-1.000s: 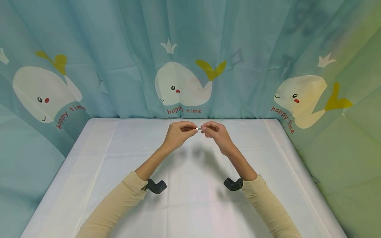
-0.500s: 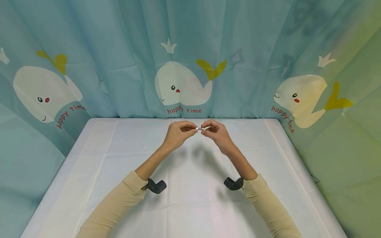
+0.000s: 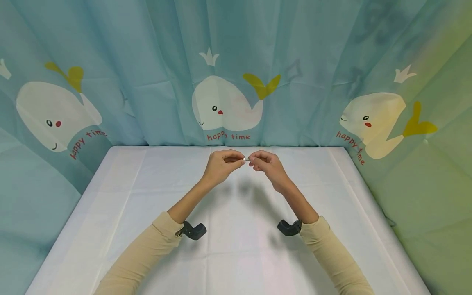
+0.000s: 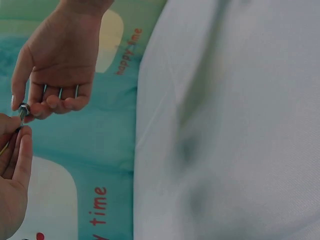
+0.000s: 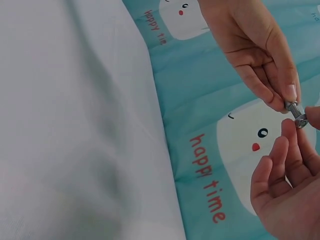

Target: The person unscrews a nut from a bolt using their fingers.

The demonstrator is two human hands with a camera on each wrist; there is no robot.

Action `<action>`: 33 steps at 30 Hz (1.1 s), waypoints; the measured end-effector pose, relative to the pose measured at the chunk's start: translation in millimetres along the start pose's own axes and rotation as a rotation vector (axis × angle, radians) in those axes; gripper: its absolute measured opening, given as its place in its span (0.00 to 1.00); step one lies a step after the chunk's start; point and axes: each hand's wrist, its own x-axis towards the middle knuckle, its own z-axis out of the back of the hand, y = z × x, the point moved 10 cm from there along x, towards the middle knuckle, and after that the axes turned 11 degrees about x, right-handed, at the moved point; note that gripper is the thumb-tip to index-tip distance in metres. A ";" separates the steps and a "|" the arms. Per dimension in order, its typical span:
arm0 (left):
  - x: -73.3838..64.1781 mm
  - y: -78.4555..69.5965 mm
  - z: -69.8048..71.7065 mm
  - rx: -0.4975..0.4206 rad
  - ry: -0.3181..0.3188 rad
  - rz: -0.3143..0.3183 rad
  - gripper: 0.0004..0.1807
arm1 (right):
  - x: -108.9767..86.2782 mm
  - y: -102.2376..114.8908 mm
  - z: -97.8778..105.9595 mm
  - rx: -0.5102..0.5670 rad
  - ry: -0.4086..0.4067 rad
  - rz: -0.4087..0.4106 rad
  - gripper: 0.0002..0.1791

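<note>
A small silver bolt (image 5: 296,111) with a threaded shank is held level between both hands, above the far part of the table. My left hand (image 3: 218,166) pinches one end of it between thumb and fingers, which partly cover that end. On the other end sits a metal nut (image 5: 301,121). Thumb and index finger of my right hand (image 3: 271,166) are at the nut's sides and pinch it, while the other fingers are loosely bent. In the left wrist view, the nut (image 4: 24,107) shows between the two hands' fingertips.
The table (image 3: 236,246) has a white cloth. Blue-green curtains (image 3: 155,82) printed with whales surround its back and sides. A black wrist camera (image 3: 194,232) sticks out from the left cuff, and another black camera (image 3: 289,228) from the right cuff.
Half a second ago the right thumb and fingers were spread a little, with the nut showing between them; now they have come together over it. The left hand stays where it was.
</note>
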 end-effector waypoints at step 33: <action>-7.9 -29.3 8.5 0.008 0.018 0.005 0.08 | 3.4 -10.7 4.8 -0.025 -0.004 -0.045 0.14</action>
